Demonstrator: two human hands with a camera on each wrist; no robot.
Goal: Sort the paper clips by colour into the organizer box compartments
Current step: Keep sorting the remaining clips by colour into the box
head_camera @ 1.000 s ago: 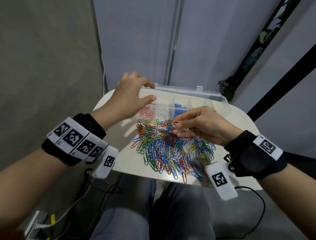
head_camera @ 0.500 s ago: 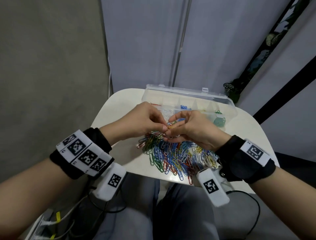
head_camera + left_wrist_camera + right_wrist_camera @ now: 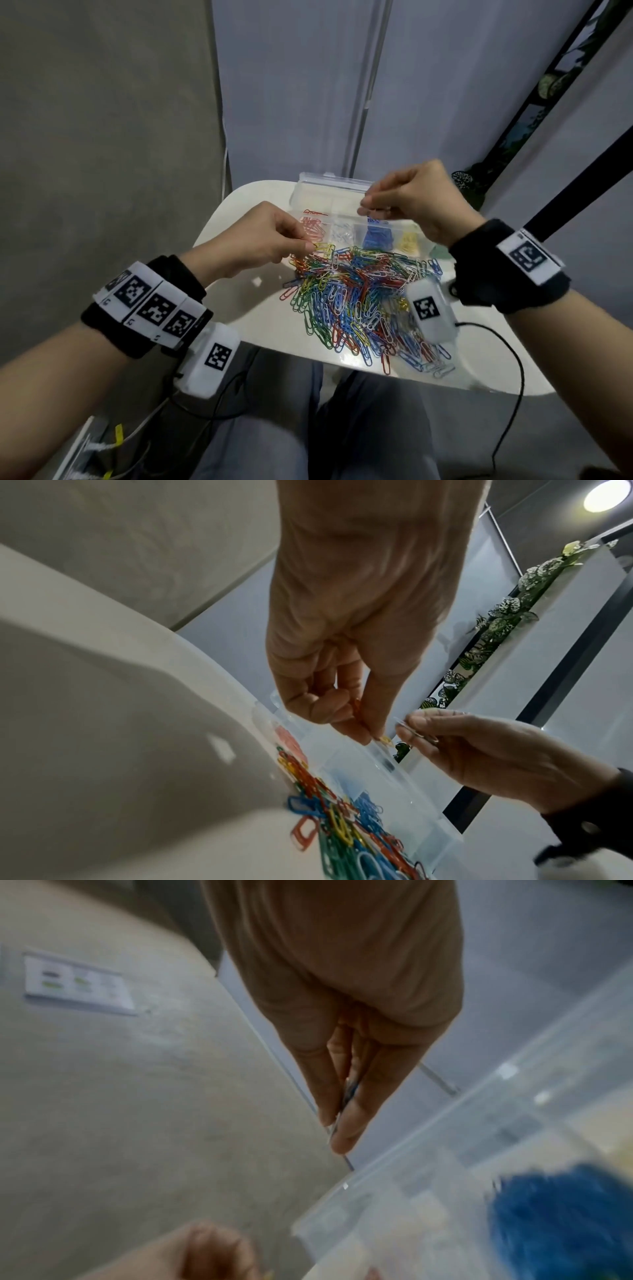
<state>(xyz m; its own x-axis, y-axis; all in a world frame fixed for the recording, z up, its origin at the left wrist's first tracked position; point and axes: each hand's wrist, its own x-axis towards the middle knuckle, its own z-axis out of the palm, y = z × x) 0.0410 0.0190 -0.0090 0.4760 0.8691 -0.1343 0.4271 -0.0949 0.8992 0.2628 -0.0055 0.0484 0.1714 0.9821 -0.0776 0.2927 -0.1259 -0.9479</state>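
A mixed heap of coloured paper clips [image 3: 359,301] lies on the white table [image 3: 239,308]. Behind it stands the clear organizer box [image 3: 329,186], lid open, with red [image 3: 312,228], white [image 3: 343,233], blue [image 3: 377,237] and yellow [image 3: 409,242] clips in separate compartments. My left hand [image 3: 310,246] hovers at the heap's far left edge and pinches a yellow clip [image 3: 385,739]; a red clip [image 3: 356,710] sits tucked among its fingers. My right hand [image 3: 368,207] is raised over the box's middle, pinching a thin white clip [image 3: 416,734] between thumb and forefinger [image 3: 342,1118].
A black cable [image 3: 507,359] runs off the table's right edge. A small white scrap [image 3: 257,281] lies left of the heap. My knees [image 3: 342,428] are under the near edge. A grey wall is at left, and a plant [image 3: 462,178] stands behind the box.
The hands, joined over the heap half a second ago, have parted. The right hand rose towards the box with a white clip; the left drew back left with its clips.
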